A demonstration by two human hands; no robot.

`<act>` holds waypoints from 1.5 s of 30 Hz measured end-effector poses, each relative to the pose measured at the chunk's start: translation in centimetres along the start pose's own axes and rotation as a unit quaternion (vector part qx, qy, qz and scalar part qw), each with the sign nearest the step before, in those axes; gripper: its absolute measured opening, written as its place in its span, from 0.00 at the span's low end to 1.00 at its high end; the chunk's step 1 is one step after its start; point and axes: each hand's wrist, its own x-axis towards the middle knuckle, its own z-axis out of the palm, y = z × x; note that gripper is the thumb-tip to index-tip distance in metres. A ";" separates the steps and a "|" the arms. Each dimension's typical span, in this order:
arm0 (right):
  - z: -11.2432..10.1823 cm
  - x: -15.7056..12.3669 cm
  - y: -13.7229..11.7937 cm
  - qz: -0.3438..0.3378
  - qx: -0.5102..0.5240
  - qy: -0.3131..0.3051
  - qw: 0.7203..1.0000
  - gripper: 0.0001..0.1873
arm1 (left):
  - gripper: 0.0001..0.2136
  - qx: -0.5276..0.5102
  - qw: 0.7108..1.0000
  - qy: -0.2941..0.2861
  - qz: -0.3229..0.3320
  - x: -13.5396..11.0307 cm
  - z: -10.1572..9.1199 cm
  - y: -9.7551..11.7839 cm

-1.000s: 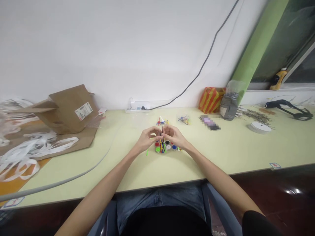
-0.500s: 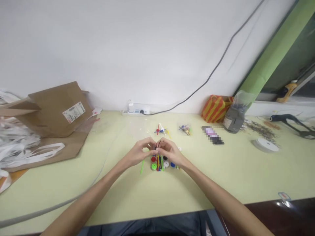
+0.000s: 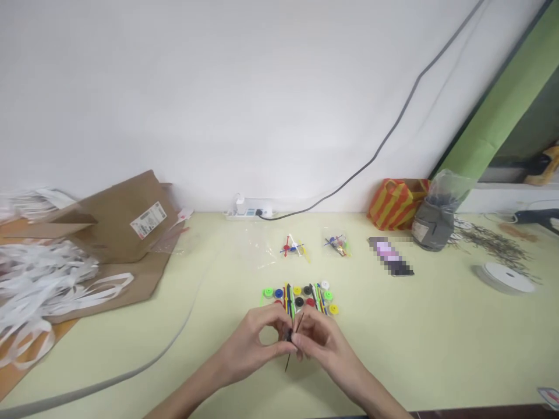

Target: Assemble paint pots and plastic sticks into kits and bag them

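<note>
My left hand (image 3: pixel 253 344) and my right hand (image 3: pixel 322 344) meet low over the pale yellow-green table (image 3: pixel 414 326), fingertips pinched together. Between them they hold a thin black stick (image 3: pixel 292 344) with a small black piece on it; the stick's lower end pokes out below the fingers. Just beyond the hands lies a cluster of small coloured discs and sticks (image 3: pixel 301 295) in green, blue, yellow, red, black and white. Farther back lie two small assembled toys of crossed sticks (image 3: pixel 293 248) (image 3: pixel 337 243).
A brown cardboard box (image 3: pixel 126 218) and white strips (image 3: pixel 39 279) fill the left side. A grey cable (image 3: pixel 131 366) crosses the table. A power strip (image 3: pixel 248 209) sits at the wall. To the right are a phone (image 3: pixel 390 256), striped bag (image 3: pixel 393 203), grey pouch (image 3: pixel 432 224) and tape roll (image 3: pixel 504 276).
My hands have drawn back toward me from above the coloured pieces, still pinched on the black stick. The view has tilted upward, so the pile now shows uncovered.
</note>
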 end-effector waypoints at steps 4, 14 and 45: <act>0.2 -0.9 -1.7 0.005 -0.036 -0.020 0.999 0.14 | 0.13 -0.014 0.998 -0.053 0.017 -0.4 -0.9 1.2; -1.1 2.9 -3.6 -0.059 -0.120 -0.160 0.978 0.13 | 0.09 0.022 0.996 -0.043 0.069 -0.3 -2.5 -0.3; -9.6 8.6 1.9 -0.168 -0.114 0.239 0.949 0.21 | 0.15 0.022 0.992 0.107 0.070 2.7 -3.8 -8.1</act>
